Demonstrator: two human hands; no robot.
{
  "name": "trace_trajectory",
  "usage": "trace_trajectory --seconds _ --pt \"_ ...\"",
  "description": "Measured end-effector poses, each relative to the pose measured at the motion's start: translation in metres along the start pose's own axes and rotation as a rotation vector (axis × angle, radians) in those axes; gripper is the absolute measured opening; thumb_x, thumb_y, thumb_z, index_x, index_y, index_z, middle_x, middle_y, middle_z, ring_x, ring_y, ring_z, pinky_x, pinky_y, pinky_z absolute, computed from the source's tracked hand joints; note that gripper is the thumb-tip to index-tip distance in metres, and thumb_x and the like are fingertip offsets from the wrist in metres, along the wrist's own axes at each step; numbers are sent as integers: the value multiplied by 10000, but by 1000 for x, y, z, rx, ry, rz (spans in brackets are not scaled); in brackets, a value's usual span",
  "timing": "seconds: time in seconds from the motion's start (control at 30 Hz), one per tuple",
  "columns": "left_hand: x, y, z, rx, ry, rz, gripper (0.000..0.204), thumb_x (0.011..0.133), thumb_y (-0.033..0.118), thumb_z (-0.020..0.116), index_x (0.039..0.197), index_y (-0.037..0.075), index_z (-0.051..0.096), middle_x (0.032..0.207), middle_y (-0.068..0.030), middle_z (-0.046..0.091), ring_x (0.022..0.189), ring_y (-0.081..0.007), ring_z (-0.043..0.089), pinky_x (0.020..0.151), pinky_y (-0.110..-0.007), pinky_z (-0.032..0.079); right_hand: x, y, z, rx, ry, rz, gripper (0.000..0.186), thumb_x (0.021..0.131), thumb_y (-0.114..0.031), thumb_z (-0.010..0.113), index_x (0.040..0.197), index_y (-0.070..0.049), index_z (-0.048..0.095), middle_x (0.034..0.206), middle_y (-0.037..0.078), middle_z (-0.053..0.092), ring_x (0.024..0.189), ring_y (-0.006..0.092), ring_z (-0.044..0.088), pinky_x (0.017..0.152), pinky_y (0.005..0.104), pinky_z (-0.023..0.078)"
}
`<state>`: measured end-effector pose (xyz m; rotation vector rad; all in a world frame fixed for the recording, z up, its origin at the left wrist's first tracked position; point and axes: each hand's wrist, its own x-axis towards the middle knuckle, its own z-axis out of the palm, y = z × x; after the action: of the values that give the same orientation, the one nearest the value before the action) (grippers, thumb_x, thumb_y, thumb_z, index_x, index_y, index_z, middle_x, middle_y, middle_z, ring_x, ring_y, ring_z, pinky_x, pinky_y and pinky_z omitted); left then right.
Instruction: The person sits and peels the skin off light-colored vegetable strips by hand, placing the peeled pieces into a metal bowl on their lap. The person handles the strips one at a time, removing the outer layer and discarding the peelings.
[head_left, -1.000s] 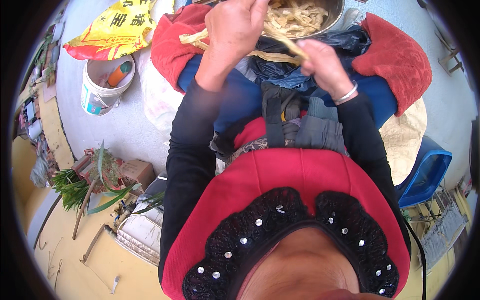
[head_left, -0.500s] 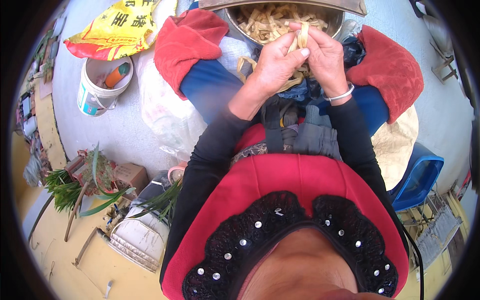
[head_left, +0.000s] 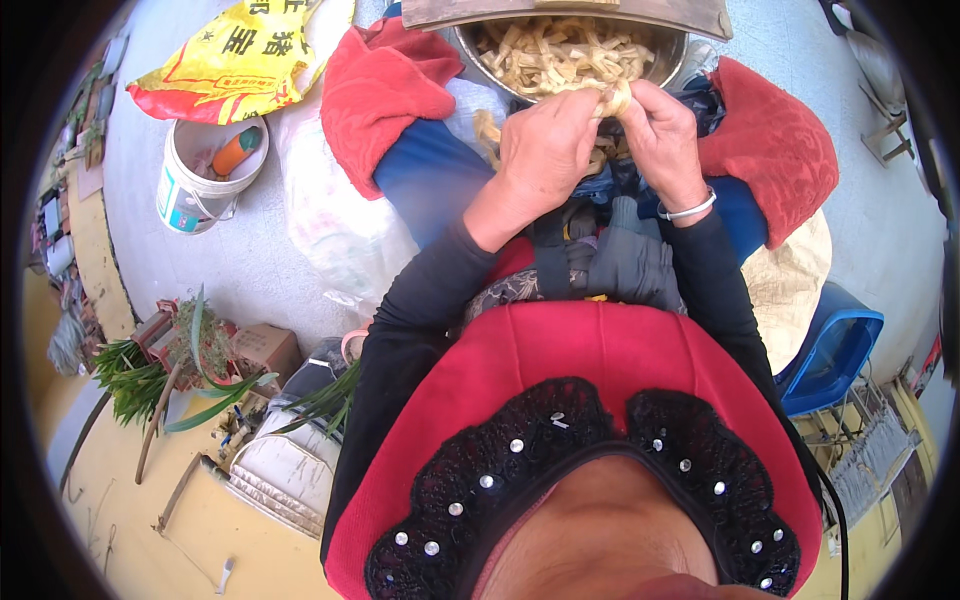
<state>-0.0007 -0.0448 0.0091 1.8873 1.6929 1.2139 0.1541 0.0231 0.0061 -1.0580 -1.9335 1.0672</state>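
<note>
Above my lap, a pale tan flat strip (head_left: 617,98) is pinched between both hands and bent into a small loop or knot. My left hand (head_left: 545,150) is closed with its fingertips on the strip's left side. My right hand (head_left: 668,135), below a silver bangle (head_left: 690,208), grips the right side between thumb and fingers. Just beyond my hands stands a metal basin (head_left: 668,62) with many knotted tan strips (head_left: 560,55) in it. A wooden board (head_left: 570,12) crosses its far side. More loose strips (head_left: 487,130) hang by my left hand, partly hidden.
Red cloths (head_left: 385,85) cover my knees. To the left are a white bucket (head_left: 185,190) with an orange and green object inside, a yellow and red sack (head_left: 225,60) and a clear plastic bag (head_left: 340,230). A blue plastic container (head_left: 835,350) sits at the right.
Both hands have come slightly nearer to me. My left hand has turned with its back up, and the upright strip between my fingers is now drawn into a tighter loop.
</note>
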Motion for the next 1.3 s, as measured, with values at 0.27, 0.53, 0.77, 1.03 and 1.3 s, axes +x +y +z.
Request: trace_trajectory --seconds 0.27,0.53,0.77,1.03,1.3 --pt "7 -3 -4 116 155 203 373 730 -1 713 1094 47 648 984 -102 644 796 -283 659 664 -343 535 -9 15 12 686 -258 477 320 983 -298 559 1028 1 663 902 -8 642 835 65 570 738 225 466" --pt "15 -9 -6 -255 -2 47 342 788 10 692 1126 37 652 1059 -121 633 900 -263 655 755 -306 533 -2 10 3 1419 -443 619 271 1004 -229 502 1174 -55 621 1201 60 602 1122 192 578 1010 407 445" --pt "25 7 -21 -328 -110 9 373 814 150 685 1173 84 608 1067 -122 625 951 -317 632 794 -384 515 4 -6 -2 926 -206 488 165 906 -56 582 988 35 692 1264 89 582 1129 148 547 952 273 432" --pt "27 -8 3 -254 -73 -292 260 934 225 549 1054 9 629 833 -121 654 727 -236 628 659 -335 501 11 -15 5 -31 61 -263 151 868 -63 628 991 6 681 1143 97 621 1041 156 571 893 267 443" --pt "-5 -6 -19 -885 -210 -583 224 979 191 555 1014 -9 651 754 19 583 597 -45 484 526 -204 394 14 8 -3 939 -25 278 205 947 -102 592 1094 17 669 1293 75 541 1170 178 539 1017 322 409"
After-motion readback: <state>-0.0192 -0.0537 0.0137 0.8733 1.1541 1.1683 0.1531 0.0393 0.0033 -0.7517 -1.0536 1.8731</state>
